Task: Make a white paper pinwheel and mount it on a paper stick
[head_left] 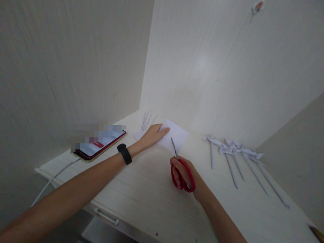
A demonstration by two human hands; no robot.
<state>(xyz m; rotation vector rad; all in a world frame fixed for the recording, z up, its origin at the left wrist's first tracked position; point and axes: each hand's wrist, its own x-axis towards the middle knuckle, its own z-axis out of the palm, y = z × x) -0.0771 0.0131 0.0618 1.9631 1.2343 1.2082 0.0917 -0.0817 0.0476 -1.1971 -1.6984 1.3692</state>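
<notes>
My left hand point(154, 134), with a dark band on its wrist, grips a white sheet of paper point(177, 132) by its left side, the thumb lying on top. In my right hand point(185, 172) is a pair of scissors point(190, 179) with red handles, my fingers through the loops. Their blades point up and away toward the paper's near edge; they look closed, and I cannot tell whether they touch the paper. Behind my left hand, several thin white paper strips or sticks point(145, 121) lie near the corner, with more white paper partly hidden under the hand.
On the left a phone point(102, 144) with a lit screen rests at an angle, a white cable point(56, 174) running from it over the table edge. Several white paper pinwheel-like shapes on sticks point(232, 148) lie at the right. Walls enclose the table point(149, 192); a drawer handle point(107, 216) shows in front.
</notes>
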